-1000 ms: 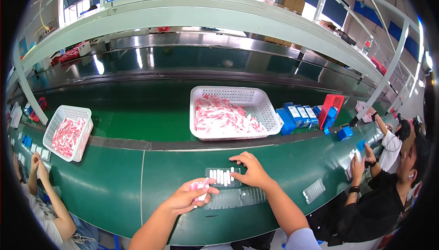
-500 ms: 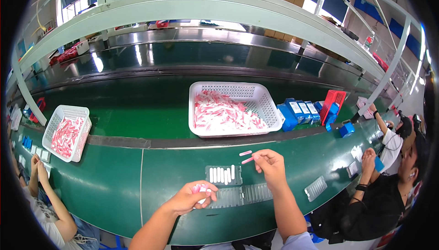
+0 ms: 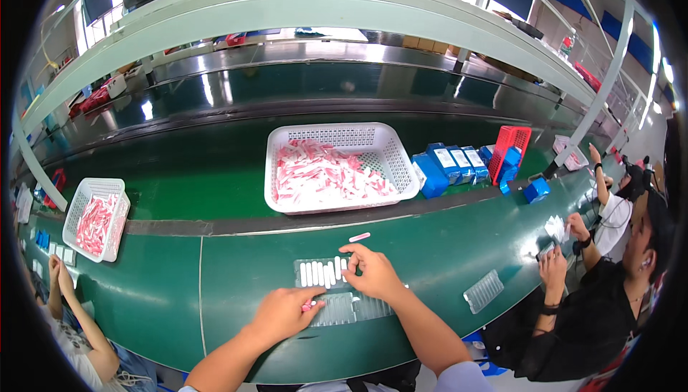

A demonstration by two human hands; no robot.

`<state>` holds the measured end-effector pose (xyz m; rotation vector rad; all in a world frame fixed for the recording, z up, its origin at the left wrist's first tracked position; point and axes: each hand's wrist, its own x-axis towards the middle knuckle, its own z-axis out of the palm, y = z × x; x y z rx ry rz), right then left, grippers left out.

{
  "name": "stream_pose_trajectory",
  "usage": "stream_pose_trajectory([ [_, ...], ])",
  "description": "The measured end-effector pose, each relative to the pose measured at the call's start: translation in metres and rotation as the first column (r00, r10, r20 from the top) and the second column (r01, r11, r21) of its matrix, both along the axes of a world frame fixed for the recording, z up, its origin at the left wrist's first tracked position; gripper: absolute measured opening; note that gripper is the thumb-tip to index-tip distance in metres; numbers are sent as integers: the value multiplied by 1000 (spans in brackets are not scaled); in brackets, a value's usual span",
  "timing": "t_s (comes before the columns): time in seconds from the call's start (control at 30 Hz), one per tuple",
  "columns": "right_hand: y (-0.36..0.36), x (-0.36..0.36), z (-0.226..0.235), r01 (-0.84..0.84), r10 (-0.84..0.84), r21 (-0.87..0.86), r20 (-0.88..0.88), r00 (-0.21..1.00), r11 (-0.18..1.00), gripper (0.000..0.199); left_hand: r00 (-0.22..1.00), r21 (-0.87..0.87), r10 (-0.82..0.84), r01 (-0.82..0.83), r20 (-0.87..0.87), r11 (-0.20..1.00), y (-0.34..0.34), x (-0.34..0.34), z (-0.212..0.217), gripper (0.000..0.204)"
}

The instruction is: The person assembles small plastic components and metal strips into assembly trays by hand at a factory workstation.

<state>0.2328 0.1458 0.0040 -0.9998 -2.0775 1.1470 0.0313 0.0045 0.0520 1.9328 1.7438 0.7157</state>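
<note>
— What has your left grip got?

— My left hand (image 3: 285,313) is curled nearly closed on a small pink piece (image 3: 309,307), which pokes out from the fingertips toward the right. The hand rests on the green tabletop (image 3: 165,299), and a clear empty tray (image 3: 351,309) lies just to the right of it, touching the fingertips.

— And the tray you are filling?

— That tray (image 3: 319,274) sits up and to the right of my left grip, a short reach away. White pieces stand in it side by side, their long axes running away from me, while the tray's own length runs left to right.

— Which hand is nearer to it?

— The right. My right hand (image 3: 373,275) is already on the tray's right end, fingers bent down onto the last filled slots. I cannot tell whether they pinch a piece or only press; nothing shows between them.

— Anything loose nearby?

— One pink stick (image 3: 359,237) lies on the tabletop just beyond my right grip, tilted, its long axis running left to right. Farther beyond it stands the white basket (image 3: 401,177) of pink and white pieces.
</note>
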Motion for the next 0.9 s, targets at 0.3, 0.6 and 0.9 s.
stream_pose_trajectory([
  [0.3,-3,12,5,-102,81,289,85,993,952,42,941,-42,-40,27,-337,999,18,9,-7,35],
  [0.6,2,26,15,-303,251,470,170,953,829,32,946,24,15,-8,-323,1000,37,3,6,29],
  [0.9,-5,25,21,-344,291,467,185,939,815,26,910,-119,-147,109,-388,987,36,11,5,28],
])
